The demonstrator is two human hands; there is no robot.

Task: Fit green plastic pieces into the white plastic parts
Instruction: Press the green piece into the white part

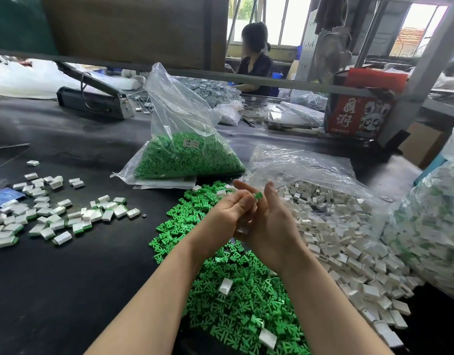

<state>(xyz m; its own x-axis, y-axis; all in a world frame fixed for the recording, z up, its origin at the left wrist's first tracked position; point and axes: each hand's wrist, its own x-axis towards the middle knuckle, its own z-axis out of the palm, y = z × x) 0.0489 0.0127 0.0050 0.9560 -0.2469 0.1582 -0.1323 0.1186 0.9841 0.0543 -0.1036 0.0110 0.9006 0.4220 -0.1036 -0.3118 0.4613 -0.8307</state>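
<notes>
My left hand (229,211) and my right hand (268,221) meet above a loose heap of green plastic pieces (236,285) on the black table. A single green piece (258,196) is pinched at the fingertips between the two hands. My right hand also holds white parts (242,229) low in its palm, mostly hidden. A big pile of white plastic parts (344,234) spills from an open clear bag on the right. Finished white parts with green edges (49,216) lie scattered on the left.
A clear bag of green pieces (187,155) stands behind the hands. Another bag of assembled parts (433,226) sits at the far right. A heat sealer (92,96) and a red box (361,111) stand at the back, with a person seated beyond the table.
</notes>
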